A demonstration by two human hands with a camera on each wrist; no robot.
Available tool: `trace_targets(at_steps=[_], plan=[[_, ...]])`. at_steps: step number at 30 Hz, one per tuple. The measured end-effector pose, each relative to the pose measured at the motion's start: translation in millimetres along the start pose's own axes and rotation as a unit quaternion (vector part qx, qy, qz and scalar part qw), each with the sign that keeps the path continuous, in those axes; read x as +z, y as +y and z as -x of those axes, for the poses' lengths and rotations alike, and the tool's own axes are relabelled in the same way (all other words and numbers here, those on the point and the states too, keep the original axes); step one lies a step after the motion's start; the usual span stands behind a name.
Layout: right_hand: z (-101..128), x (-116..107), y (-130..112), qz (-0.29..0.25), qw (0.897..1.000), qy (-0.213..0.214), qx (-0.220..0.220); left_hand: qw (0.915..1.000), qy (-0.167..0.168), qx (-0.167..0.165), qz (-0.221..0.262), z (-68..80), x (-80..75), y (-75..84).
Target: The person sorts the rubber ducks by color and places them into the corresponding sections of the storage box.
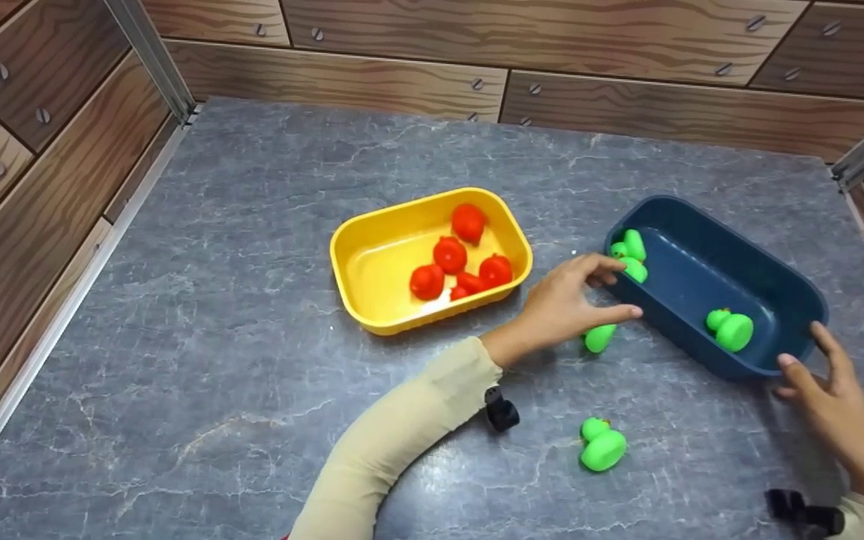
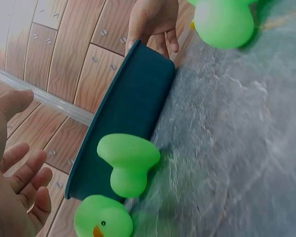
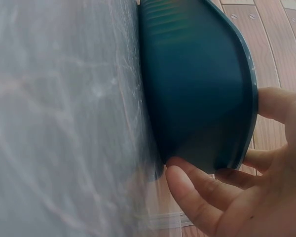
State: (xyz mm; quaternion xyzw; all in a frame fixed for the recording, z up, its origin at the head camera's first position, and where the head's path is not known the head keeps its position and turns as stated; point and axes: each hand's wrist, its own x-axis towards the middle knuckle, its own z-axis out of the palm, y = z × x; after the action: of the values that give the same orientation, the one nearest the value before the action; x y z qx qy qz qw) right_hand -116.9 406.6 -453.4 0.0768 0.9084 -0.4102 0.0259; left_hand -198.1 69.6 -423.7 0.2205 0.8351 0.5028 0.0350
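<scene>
- Blue bin [image 1: 769,300]: right grip [image 1: 829,397] clasps its near-right rim.
- Left grip [image 1: 563,300], released, hovers over a green duck [image 1: 598,337] at the bin's left wall.
- Bare tabletop [image 1: 214,360] lies left.

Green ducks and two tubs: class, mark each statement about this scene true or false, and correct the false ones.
1. The yellow tub holds red toys. True.
2. The right hand grips the yellow tub. False: it holds the near end of the blue tub.
3. Every green duck is inside the blue tub. False: one green duck lies on the table, another beside the tub wall.
4. The left hand is at the blue tub's left end. True.
</scene>
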Motion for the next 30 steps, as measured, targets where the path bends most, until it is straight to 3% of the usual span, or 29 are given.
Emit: trace_targets(at_steps=[9,19,30], plan=[[2.7,-1.8,-2.5,-0.011,1.0,-0.004,-0.008,0.9971,-0.041,-0.015,-0.062,4.7,-5.8,-5.1],[2.3,-2.6,-2.5,-0.009,1.0,-0.004,-0.009,0.9789,-0.137,-0.033,-0.149,3.9,-7.8,-6.2],[4.7,-1.1,-7.6,-0.002,1.0,-0.012,0.002,0.972,-0.161,-0.045,-0.165,2.3,-5.4,-11.9]])
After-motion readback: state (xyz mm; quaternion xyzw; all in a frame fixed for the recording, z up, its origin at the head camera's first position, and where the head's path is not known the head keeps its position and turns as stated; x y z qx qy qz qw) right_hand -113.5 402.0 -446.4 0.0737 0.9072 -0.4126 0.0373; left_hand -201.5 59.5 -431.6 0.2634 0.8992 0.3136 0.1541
